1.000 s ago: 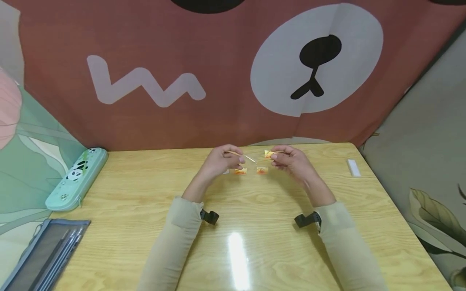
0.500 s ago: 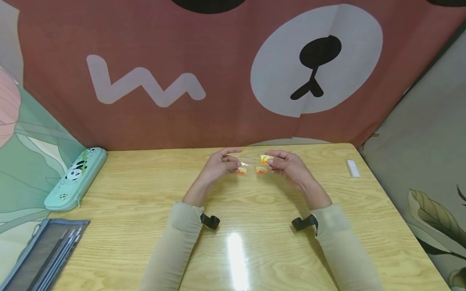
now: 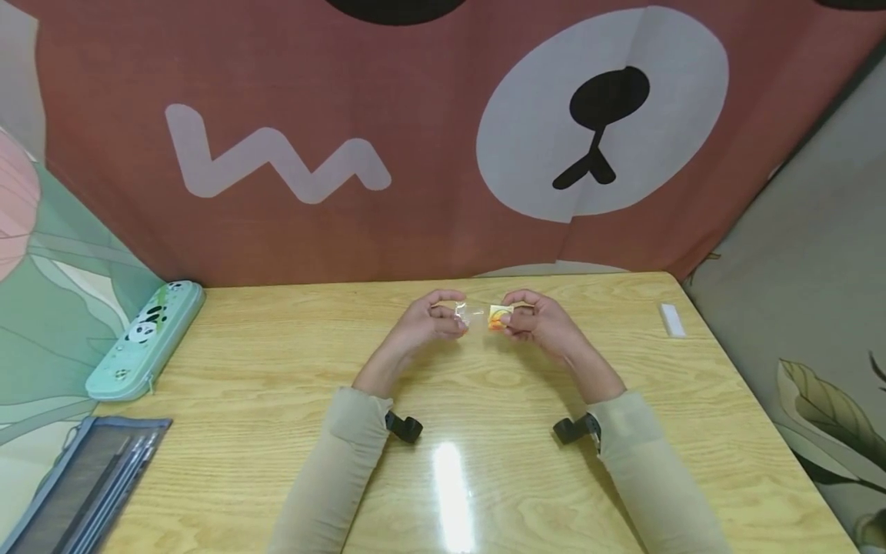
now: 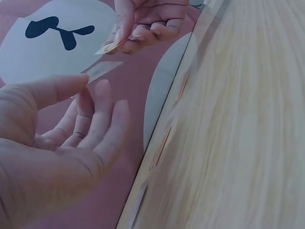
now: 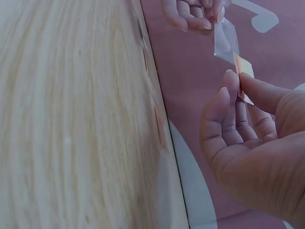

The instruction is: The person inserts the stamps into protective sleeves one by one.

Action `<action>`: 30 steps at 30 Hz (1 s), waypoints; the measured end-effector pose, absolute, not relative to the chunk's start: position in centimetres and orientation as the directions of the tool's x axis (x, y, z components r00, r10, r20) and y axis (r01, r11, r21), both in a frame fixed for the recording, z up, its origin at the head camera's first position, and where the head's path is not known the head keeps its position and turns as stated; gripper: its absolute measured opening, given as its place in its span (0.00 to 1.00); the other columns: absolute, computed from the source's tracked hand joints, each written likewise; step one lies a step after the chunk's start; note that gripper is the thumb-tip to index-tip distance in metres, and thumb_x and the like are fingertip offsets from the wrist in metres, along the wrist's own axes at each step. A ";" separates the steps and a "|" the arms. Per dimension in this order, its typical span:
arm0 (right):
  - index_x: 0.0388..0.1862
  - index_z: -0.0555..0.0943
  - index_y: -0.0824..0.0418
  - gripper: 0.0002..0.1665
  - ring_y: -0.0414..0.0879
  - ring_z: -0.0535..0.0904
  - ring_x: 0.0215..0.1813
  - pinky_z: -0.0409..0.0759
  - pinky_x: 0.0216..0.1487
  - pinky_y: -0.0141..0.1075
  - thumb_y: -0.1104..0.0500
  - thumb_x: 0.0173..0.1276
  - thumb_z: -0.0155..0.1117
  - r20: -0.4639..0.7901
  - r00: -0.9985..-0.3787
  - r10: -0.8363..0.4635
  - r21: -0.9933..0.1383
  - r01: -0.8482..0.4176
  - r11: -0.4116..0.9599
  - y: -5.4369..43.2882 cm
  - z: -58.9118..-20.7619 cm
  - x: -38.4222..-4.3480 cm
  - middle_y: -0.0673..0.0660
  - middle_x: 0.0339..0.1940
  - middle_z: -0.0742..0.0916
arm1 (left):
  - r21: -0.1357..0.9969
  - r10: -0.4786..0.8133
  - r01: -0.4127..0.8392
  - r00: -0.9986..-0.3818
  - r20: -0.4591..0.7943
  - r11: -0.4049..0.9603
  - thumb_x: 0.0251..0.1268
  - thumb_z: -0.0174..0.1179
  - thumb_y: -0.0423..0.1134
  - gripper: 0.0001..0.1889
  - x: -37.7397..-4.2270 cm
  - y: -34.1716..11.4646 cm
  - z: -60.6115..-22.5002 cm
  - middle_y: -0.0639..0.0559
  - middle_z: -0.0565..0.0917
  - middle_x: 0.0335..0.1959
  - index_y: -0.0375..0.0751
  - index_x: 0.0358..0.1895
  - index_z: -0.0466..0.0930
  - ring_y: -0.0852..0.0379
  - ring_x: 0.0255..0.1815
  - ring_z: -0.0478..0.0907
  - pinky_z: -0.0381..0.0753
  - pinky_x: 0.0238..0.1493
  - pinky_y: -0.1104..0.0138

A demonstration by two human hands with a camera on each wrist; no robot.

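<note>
Near the table's far edge, my left hand (image 3: 432,319) pinches a small clear plastic sleeve (image 5: 226,42) between thumb and forefinger. Facing it, my right hand (image 3: 543,322) pinches a small yellow and orange printed card (image 3: 498,317) by its right side. In the right wrist view the card's upper end is right at the sleeve's lower corner. Both things are held up above the tabletop. Thin orange-edged pieces (image 4: 162,148) lie flat on the table below; in the head view the hands and the held items cover them.
A teal panda pencil case (image 3: 147,338) lies at the left edge of the wooden table (image 3: 277,462). In front of it is a mesh zip pouch (image 3: 90,481) with several pencil-like sticks. At the right lies a small white block (image 3: 671,320). A printed curtain (image 3: 429,231) hangs behind.
Both hands have come lower and slightly nearer each other. The sleeve and the card have turned to show more of their flat faces. The orange pieces on the table have become covered.
</note>
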State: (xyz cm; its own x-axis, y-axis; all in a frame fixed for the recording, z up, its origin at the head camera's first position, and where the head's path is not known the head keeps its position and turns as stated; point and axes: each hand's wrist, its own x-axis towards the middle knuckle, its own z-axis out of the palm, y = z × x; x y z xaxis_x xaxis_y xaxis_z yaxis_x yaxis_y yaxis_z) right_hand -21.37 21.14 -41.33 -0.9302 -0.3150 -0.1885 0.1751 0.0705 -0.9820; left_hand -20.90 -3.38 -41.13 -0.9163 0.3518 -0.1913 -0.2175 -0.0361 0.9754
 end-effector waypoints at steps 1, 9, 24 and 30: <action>0.50 0.76 0.57 0.10 0.40 0.83 0.32 0.85 0.38 0.32 0.68 0.73 0.62 -0.187 -0.932 -0.311 -0.982 0.173 0.073 21.1 -41.3 -21.3 0.50 0.28 0.86 | 0.975 0.353 -0.215 -0.917 -0.186 -0.047 0.66 0.61 0.23 0.26 -20.8 -3.3 -41.1 0.54 0.83 0.33 0.39 0.67 0.73 0.46 0.46 0.86 0.86 0.57 0.56; 0.49 0.75 0.61 0.08 0.41 0.83 0.32 0.85 0.38 0.32 0.66 0.74 0.62 -0.187 -0.932 -0.310 -0.981 0.162 0.104 21.3 -41.4 -21.3 0.51 0.29 0.87 | 0.980 0.337 -0.196 -0.925 -0.178 -0.022 0.66 0.60 0.25 0.19 -20.6 -2.7 -41.3 0.42 0.87 0.47 0.28 0.60 0.80 0.50 0.48 0.85 0.86 0.51 0.66; 0.52 0.79 0.60 0.09 0.39 0.83 0.33 0.87 0.42 0.34 0.61 0.75 0.62 -0.171 -0.948 -0.268 -0.985 0.159 0.066 21.3 -41.2 -21.1 0.47 0.34 0.87 | 0.971 0.252 -0.216 -0.950 -0.186 -0.098 0.70 0.60 0.29 0.15 -20.6 -2.4 -41.5 0.49 0.88 0.37 0.24 0.56 0.81 0.57 0.37 0.88 0.86 0.57 0.54; 0.56 0.78 0.65 0.14 0.40 0.84 0.33 0.87 0.43 0.34 0.62 0.76 0.61 -0.166 -0.953 -0.253 -0.986 0.155 0.061 21.1 -40.8 -20.9 0.48 0.34 0.87 | 0.966 0.242 -0.211 -0.955 -0.171 -0.152 0.67 0.60 0.26 0.15 -20.5 -2.2 -41.6 0.40 0.89 0.47 0.25 0.55 0.81 0.58 0.36 0.89 0.88 0.54 0.57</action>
